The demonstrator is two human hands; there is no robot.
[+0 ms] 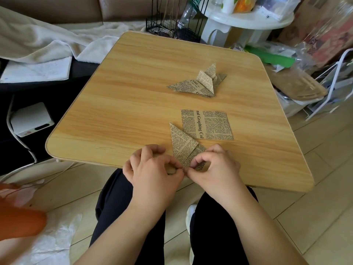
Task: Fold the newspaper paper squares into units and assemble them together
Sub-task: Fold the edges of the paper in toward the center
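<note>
A partly folded newspaper unit (183,144) lies at the near edge of the wooden table (122,104), its long point aimed away from me. My left hand (152,169) pinches its near corner with thumb and forefinger. My right hand (214,167) pinches the fold just to the right of that corner, fingers curled over the paper. A flat unfolded newspaper square (207,124) lies just beyond, touching the unit's edge. Farther back rests a small pile of folded units (200,83), stacked on each other.
A black wire basket (172,25) and a white round stand (246,22) sit behind the table. Plastic bags and a white wire rack (328,88) crowd the right side. A white box (31,119) with cable lies left. My dark-trousered knees are under the near edge.
</note>
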